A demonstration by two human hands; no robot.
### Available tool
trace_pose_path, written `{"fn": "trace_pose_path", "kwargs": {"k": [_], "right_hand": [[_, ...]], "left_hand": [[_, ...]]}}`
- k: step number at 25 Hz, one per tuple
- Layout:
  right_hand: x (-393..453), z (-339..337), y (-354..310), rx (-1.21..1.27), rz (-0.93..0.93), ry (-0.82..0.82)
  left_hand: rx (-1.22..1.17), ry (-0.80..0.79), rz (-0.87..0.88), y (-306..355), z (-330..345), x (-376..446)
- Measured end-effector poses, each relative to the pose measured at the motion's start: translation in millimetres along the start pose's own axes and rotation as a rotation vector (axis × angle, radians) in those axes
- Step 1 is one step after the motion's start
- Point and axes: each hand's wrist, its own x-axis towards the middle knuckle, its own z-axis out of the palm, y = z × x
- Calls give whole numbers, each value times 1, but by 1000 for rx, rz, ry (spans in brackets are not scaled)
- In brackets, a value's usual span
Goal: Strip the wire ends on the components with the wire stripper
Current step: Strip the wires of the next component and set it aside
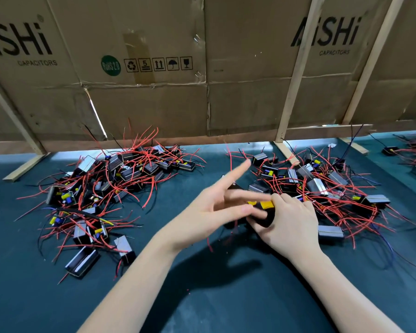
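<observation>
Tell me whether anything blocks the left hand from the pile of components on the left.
Nothing visible does. The left hand is open, fingers spread, raised over bare green mat between the two heaps. The left pile lies beside it across open mat. The right hand grips a black-and-yellow tool on the opposite side.

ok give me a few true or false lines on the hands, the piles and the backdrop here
1. The right hand grips a black and yellow tool. True.
2. The left hand is a closed fist. False: its fingers are spread and straight.
3. Two piles of components lie on the mat, the left pile and the right pile. True.
4. Most wires are green. False: most are red.
5. The cardboard behind reads CAPACITORS. True.
</observation>
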Motion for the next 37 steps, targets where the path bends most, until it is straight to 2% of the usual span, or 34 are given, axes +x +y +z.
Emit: {"fn": "trace_pose_path", "kwargs": {"k": [2, 4, 7, 12, 14, 16, 18, 20, 21, 23, 24, 26, 29, 31, 35, 37], "right_hand": [[1, -2, 1, 38, 55, -28], [4, -4, 1, 137, 138, -32], [6, -10, 1, 328, 220, 7], [3, -14, -3, 315, 209, 27], [3, -13, -6, 292, 205, 10], [2, -12, -7, 272, 192, 0], [2, -10, -6, 239, 177, -7], [2, -8, -3, 151, 158, -40], [1, -7, -2, 95, 141, -62], [1, -5, -4, 8, 99, -97], [1, -3, -6, -14, 78, -108], [1, -2, -9, -13, 42, -107], [0, -4, -9, 10, -3, -65], [0, -7, -6, 24, 10, -48], [3, -13, -3, 116, 107, -83], [3, -18, -4, 289, 151, -70]], "left_hand": [[61, 110, -7, 0, -9, -11], [164, 286, 3, 2, -24, -20], [459, 453, -143, -3, -39, -26], [826, 364, -508, -19, -21, -25], [1019, 390, -597, -28, -6, -18], [1096, 407, -625, -36, 4, -11], [954, 482, -597, -38, -4, -10], [760, 631, -536, -29, -23, -16], [731, 720, -471, -21, -33, -19], [836, 832, -290, -4, -44, -16], [889, 817, -196, 5, -43, -7], [967, 650, -86, 17, -30, 23], [959, 402, -140, 27, 8, 71], [986, 331, -185, 30, 24, 83], [1089, 511, -66, 32, -10, 50], [1069, 634, -71, 30, -51, 20]]}}
